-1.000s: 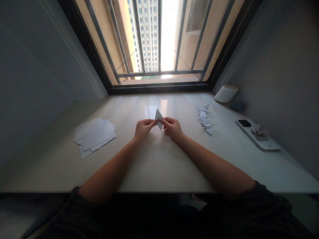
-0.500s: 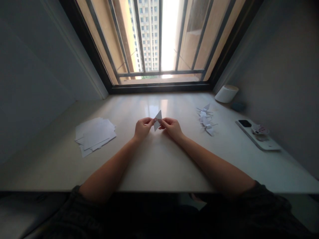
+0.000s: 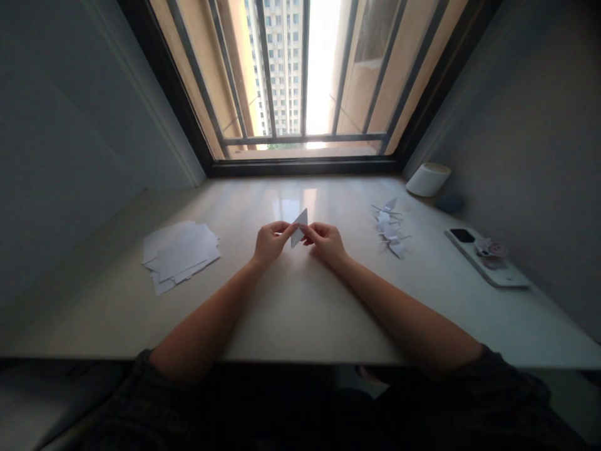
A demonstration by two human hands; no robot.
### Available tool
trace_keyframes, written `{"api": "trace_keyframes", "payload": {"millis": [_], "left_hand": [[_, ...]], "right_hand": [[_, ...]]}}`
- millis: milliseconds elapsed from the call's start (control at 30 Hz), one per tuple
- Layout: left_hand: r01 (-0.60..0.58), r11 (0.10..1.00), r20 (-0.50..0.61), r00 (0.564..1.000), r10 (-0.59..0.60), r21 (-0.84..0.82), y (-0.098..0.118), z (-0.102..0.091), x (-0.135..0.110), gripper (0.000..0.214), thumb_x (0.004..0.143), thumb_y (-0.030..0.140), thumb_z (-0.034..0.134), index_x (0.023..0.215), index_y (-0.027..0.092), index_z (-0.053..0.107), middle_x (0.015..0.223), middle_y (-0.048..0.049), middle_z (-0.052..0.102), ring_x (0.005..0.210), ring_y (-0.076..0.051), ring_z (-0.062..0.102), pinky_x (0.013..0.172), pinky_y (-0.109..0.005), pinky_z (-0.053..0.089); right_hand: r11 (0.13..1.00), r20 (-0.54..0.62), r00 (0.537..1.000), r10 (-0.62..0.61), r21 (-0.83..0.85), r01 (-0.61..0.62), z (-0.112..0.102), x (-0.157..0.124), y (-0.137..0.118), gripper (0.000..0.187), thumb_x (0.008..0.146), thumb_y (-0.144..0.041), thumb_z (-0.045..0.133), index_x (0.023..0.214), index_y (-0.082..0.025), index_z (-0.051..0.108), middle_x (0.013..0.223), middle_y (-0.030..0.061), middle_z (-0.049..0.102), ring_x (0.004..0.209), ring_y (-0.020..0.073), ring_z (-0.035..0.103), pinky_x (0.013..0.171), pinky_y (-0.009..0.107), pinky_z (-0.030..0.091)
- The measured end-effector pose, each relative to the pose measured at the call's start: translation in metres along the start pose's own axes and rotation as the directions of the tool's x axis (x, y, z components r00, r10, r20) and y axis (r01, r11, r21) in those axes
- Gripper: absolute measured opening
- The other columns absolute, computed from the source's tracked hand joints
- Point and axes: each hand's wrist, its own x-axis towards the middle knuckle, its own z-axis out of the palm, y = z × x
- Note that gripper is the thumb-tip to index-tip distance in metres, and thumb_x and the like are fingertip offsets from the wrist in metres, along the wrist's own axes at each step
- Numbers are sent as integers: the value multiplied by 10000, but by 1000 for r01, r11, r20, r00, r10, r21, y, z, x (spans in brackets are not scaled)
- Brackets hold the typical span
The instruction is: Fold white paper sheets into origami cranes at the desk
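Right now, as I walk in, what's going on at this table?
A person pinches a small folded paper between the left grip and the right grip, over the table. Loose sheets lie in an untidy pile on the left. On the right are bird-like paper figures, with a phone farther right.

Gap between paper stack (image 3: 182, 252) and hands (image 3: 271, 243)
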Motion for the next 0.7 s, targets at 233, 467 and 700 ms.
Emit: {"api": "trace_keyframes", "payload": {"millis": [233, 467, 700], "left_hand": [[27, 998, 37, 999, -29, 55, -1, -1, 1, 425, 761, 586, 597, 698, 182, 714, 684, -35, 675, 687, -168, 593, 660, -258, 425], [34, 999, 107, 994, -35, 13, 3, 2, -1, 419, 725, 588, 629, 696, 180, 718, 665, -29, 664, 632, -154, 560, 613, -250, 410], [-30, 987, 204, 979, -3, 158, 5, 4, -6, 391, 759, 546, 594, 684, 187, 731, 662, -25, 683, 605, -147, 565, 544, -234, 373]], "right_hand": [[999, -35, 999, 22, 27, -21, -1, 1, 1, 441, 663, -614, 693, 698, -175, 694, 606, 37, 664, 534, 133, 576, 562, 278, 480], [1000, -60, 998, 5, 16, -4, -2, 3, 3, 426, 692, -611, 667, 734, -187, 674, 601, 11, 627, 533, 118, 537, 542, 258, 451], [1000, -123, 992, -5, -25, 2, -3, 3, 10, 434, 644, -592, 713, 680, -162, 674, 625, 13, 636, 579, 135, 543, 568, 267, 431]]}}
